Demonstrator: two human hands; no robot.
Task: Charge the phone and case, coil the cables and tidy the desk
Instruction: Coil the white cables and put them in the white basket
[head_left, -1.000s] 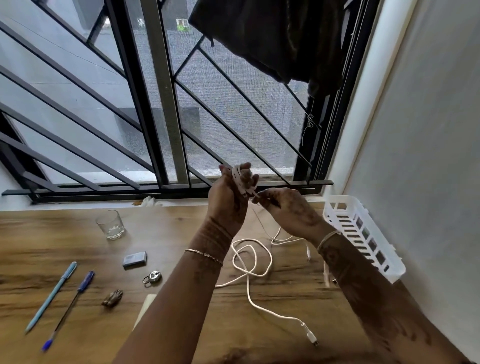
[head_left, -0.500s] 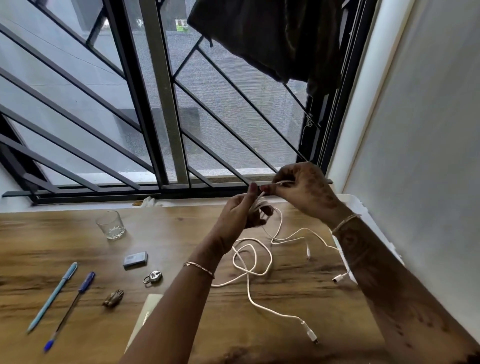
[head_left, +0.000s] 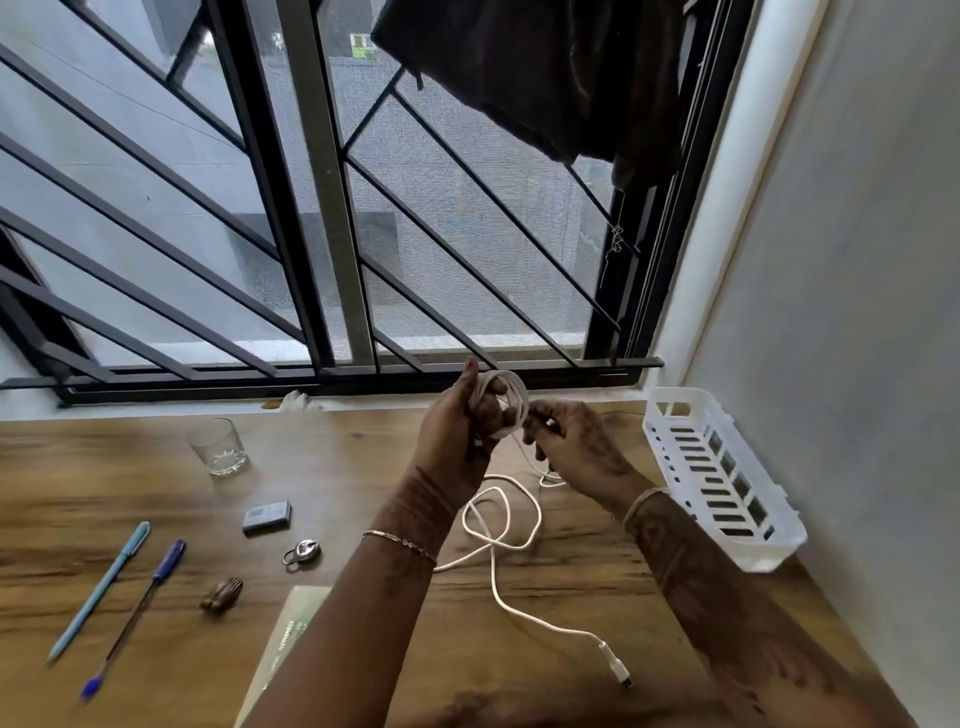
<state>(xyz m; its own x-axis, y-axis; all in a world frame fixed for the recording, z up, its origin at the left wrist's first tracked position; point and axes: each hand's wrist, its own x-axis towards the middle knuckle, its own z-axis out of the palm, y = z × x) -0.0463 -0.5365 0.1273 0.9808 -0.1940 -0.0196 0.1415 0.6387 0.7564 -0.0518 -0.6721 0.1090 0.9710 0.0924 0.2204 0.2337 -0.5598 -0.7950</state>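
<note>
Left grip (head_left: 457, 428) holds your cable (head_left: 511, 395) loops, right grip (head_left: 576, 447) pinches the slack; it's limp and springy, so clamp where loops cross.

pens (head_left: 104, 597) left on desk (head_left: 363, 457) | cable (head_left: 498, 525) centre | basket (head_left: 722, 483) right

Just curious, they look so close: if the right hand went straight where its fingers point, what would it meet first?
Probably the white cable coil held in the left hand; the right hand points at it, though depth is unclear.
</note>
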